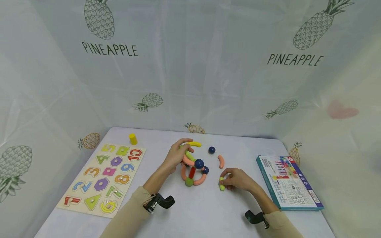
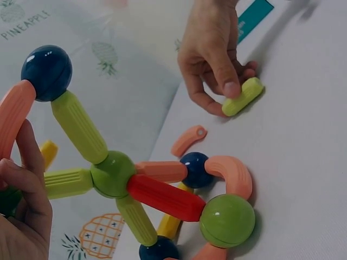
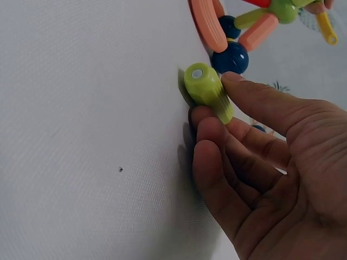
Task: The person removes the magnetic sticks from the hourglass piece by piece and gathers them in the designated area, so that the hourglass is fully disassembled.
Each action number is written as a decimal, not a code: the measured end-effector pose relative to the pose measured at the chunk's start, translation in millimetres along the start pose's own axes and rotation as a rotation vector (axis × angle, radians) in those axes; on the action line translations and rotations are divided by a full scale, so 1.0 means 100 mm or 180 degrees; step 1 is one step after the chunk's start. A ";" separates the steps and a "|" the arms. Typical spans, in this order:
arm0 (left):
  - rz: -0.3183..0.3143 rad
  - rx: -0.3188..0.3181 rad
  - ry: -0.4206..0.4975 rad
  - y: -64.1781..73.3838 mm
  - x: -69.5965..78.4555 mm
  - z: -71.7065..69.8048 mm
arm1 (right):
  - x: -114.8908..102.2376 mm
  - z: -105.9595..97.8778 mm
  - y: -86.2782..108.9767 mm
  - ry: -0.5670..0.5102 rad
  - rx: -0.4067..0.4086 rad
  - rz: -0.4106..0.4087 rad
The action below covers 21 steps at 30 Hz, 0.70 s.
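A magnetic ball-and-stick structure stands on the table; its red stick (image 1: 192,172) leads to a green ball (image 1: 189,181) at the bottom, joined to pink curved sticks (image 2: 233,170). Blue balls (image 1: 199,163) and light green sticks (image 2: 79,126) make up its upper part. My left hand (image 1: 175,157) holds that upper part, fingers curled by a pink curved stick (image 2: 13,114); its grip is partly cut off in the left wrist view. To the right, my right hand (image 1: 238,178) pinches a short light green magnetic stick (image 3: 209,89) between thumb and fingers, at the tabletop.
Beyond the structure lie a loose blue ball (image 1: 211,150) and a pink curved stick (image 1: 221,161). A wooden number puzzle board (image 1: 120,190) is at left, with a yellow cylinder (image 1: 133,139) behind it. The flat toy box (image 1: 290,183) lies at right.
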State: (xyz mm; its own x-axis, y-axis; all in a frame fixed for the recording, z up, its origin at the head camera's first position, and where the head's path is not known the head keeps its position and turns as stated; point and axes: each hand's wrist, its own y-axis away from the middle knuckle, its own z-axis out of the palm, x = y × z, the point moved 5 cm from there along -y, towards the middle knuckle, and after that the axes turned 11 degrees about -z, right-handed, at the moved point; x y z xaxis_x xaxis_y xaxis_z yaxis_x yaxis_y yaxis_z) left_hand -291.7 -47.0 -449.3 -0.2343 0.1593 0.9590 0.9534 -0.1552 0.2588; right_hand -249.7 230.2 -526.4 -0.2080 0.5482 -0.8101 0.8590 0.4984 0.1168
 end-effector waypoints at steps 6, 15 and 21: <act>0.0000 -0.0021 -0.0005 0.00 0.01 0.00 | 0.00 -0.01 0.02 -0.0037 -0.0038 0.0000; 0.0010 0.0000 -0.0013 0.02 0.02 0.01 | 0.03 -0.02 0.03 -0.0049 -0.0127 0.0021; 0.0011 0.0005 -0.0010 0.03 0.02 0.01 | 0.02 -0.02 0.04 -0.0081 -0.0138 -0.0042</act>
State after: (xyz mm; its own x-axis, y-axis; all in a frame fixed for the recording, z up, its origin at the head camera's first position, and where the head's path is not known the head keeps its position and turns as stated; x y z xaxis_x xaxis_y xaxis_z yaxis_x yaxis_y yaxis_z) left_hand -289.2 -46.4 -446.9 -0.2304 0.1620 0.9595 0.9545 -0.1543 0.2552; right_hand -247.7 234.8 -526.8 -0.2067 0.5244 -0.8260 0.8351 0.5344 0.1302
